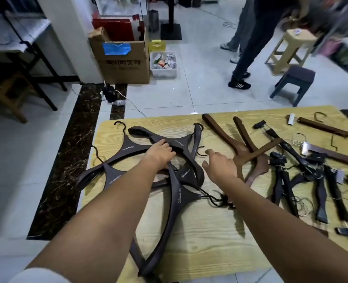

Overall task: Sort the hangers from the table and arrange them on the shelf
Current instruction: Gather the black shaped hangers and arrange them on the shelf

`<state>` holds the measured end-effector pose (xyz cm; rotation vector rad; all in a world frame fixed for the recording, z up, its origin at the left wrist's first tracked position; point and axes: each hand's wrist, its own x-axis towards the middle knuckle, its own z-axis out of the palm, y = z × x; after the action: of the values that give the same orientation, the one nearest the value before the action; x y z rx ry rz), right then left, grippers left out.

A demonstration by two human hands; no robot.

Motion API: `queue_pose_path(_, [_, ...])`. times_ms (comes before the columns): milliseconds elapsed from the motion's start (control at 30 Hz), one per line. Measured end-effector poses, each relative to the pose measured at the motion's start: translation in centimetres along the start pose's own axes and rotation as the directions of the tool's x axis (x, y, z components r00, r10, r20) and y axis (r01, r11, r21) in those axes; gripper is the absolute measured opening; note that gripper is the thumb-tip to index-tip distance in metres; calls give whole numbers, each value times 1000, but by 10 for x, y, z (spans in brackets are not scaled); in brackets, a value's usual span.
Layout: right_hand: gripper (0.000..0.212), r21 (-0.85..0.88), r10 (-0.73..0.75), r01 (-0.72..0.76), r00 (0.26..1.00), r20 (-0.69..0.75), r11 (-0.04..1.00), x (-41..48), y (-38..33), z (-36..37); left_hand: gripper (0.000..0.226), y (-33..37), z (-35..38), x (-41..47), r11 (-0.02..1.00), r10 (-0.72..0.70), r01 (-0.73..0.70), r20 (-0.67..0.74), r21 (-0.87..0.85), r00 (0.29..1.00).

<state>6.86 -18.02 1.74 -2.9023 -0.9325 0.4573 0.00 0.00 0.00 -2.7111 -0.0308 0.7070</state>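
Hangers [186, 174] of dark colour lie tangled on the counter [210, 231]. Left hand [161, 155] curls its fingers [167, 145] around one hanger's arm; right hand [220, 165] hovers just beside, fingers loosely spread, holding nothing.

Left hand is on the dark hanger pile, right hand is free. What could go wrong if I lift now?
1. The left hand grips a dark hanger crossed with others in the pile; lifting may drag neighbours by arms or hooks.
2. One long hanger reaches the table's near edge and could slide off if the pile shifts.
3. The open right hand hovers beside the brown wooden hangers; a sweep could scatter them.
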Motion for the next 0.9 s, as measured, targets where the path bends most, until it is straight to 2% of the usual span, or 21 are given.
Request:
queue_pose_path(167, [39, 82, 30, -42, 989, 147, 996, 13, -16, 12, 51, 2, 7, 8, 992, 80, -80, 13, 101, 997])
queue_pose_path(333, [41, 90, 66, -83, 981, 182, 992, 22, -33, 24, 41, 6, 14, 13, 975, 96, -95, 4, 200, 995])
queue_pose_path(667, [56, 158, 184, -242, 932, 312, 957, 42, -51, 42, 32, 13, -1, 8, 963, 84, -63, -71, 261, 994])
queue_pose_path(800, [53, 166, 214, -280, 918, 333, 946, 48, -51, 42, 28, 4, -1, -2, 953, 98, -71, -78, 294, 992])
queue_pose_path(900, [41, 179, 200, -278, 911, 360, 944, 52, -51, 37, 27, -3, -2, -14, 952, 101, -78, -64, 295, 993])
